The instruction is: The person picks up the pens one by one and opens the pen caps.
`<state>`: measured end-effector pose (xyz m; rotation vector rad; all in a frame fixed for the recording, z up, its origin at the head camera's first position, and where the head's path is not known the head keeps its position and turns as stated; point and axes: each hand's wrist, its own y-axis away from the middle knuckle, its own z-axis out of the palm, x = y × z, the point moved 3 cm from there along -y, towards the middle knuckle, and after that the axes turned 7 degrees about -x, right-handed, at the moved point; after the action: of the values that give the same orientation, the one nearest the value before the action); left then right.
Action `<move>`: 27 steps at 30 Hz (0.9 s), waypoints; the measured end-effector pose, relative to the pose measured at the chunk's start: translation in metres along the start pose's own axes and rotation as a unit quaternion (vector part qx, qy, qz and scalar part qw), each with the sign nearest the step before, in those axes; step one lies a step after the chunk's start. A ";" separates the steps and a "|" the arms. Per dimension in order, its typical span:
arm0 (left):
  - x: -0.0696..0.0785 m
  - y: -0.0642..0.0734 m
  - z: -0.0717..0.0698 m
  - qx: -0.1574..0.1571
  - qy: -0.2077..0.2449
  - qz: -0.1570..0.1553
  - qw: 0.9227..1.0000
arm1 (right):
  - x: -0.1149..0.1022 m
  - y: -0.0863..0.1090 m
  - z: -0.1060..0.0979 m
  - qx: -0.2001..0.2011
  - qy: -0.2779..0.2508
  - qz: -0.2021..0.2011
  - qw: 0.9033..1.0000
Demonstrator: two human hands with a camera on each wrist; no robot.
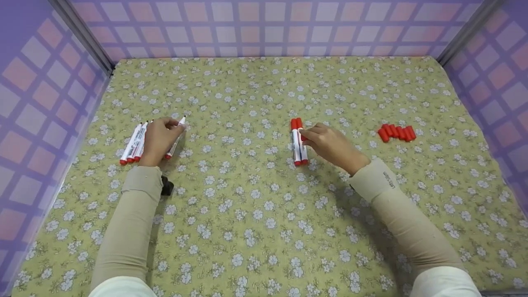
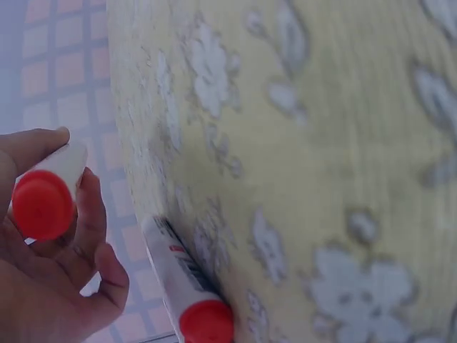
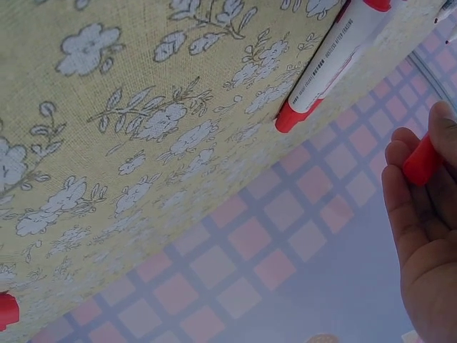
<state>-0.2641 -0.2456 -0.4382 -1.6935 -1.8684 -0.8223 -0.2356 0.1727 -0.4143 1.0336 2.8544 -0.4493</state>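
My left hand (image 1: 159,138) pinches an uncapped white marker (image 1: 175,142) near its bare tip, which points away from me. In the left wrist view, the red end of that marker (image 2: 44,205) faces the camera between thumb and fingers. Beside this hand, several uncapped markers (image 1: 132,144) lie in a row, partly hidden behind it. My right hand (image 1: 332,146) pinches a loose red cap (image 3: 423,161) between thumb and fingers. Just left of its fingertips, two capped markers (image 1: 295,142) lie side by side with their caps pointing away.
A group of loose red caps (image 1: 397,132) lies to the right on the flowered tablecloth (image 1: 247,214). Checked purple-and-pink panels (image 1: 264,29) wall the table at the back and both sides. A small black object (image 1: 167,186) sits at the left wrist.
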 end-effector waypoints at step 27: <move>-0.015 -0.001 -0.007 0.027 -0.061 -0.049 0.997 | 0.003 0.003 0.000 -0.009 -0.009 0.004 1.000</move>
<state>-0.2640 -0.2614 -0.4437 -1.6632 -2.0507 -0.7134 -0.2358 0.1768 -0.4155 1.0336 2.8326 -0.4290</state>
